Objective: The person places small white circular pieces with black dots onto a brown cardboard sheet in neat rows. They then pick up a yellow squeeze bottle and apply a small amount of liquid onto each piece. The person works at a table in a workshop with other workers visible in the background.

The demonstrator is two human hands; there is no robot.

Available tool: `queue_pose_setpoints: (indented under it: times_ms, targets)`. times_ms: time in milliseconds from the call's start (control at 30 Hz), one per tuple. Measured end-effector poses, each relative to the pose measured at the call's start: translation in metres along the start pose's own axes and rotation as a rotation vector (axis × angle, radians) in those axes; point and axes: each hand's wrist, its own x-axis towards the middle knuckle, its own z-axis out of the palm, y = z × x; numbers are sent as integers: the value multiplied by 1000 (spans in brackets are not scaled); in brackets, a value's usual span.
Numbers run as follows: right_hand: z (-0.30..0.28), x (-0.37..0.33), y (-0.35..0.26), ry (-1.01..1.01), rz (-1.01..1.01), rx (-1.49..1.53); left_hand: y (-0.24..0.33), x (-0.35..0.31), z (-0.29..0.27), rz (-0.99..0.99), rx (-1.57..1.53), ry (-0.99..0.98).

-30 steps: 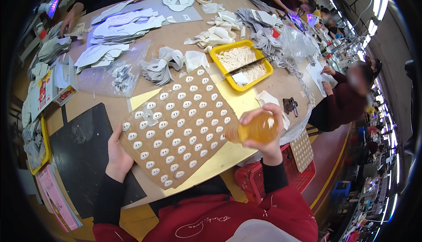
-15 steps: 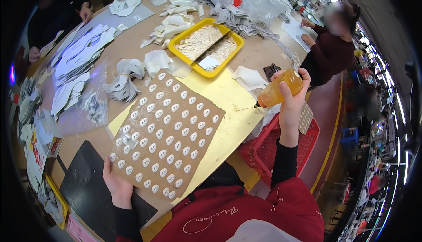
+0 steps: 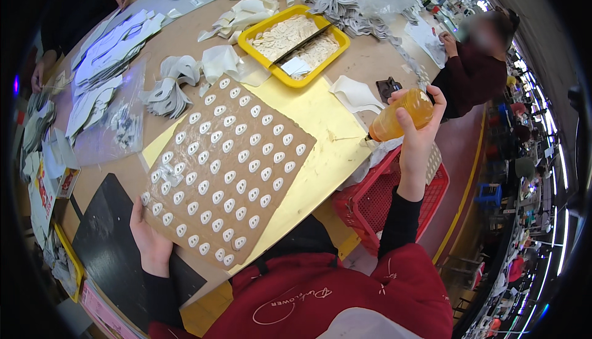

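Observation:
A brown board point(image 3: 246, 170) dotted with rows of small white oval pieces, each with dark marks, lies tilted over a yellow sheet point(image 3: 333, 117). My left hand point(image 3: 152, 244) grips its lower left edge, the thumb along the side and the other fingers partly hidden beneath. In my right hand point(image 3: 420, 130) is a squeeze bottle point(image 3: 402, 116) of amber liquid, held on its side with the fingers wrapped around it. Its dark nozzle points down and left, just over the right edge of the yellow sheet, where a thin streak shows.
Beyond the board stands a yellow tray point(image 3: 336, 55) of cream pieces with a dark bar across it. Stacks of white and grey cut pieces point(image 3: 114, 52) lie to the left. A red basket point(image 3: 370, 206) is below the table's right edge. Co-workers sit at the far left and right.
The whole view has shifted, so the table things sit higher in the picture. The bottle has drawn slightly toward the right, away from the sheet's streak. Both hands keep their hold.

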Motion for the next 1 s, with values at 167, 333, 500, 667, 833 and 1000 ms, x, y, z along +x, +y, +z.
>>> queue_pose_setpoints:
  times_ms: [167,333,500,667,833,1000]
  targets:
    - [-3,-5,4,-26,-31,-46,-2,1,5,6,10,5]
    - [-4,-27,3,-22,-271,370,1,2,-2,-23,-27,-92]
    - [-8,-57,0,-386,297,939,0,-1,-5,16,-20,-49]
    - [6,-85,15,-233,40,203,-5,-4,1,56,-8,-102]
    - [3,-89,12,-203,-65,-474,-5,-6,-3,44,-4,-103]
    - [8,-95,24,-18,101,330,-6,-7,-16,92,148,-104]
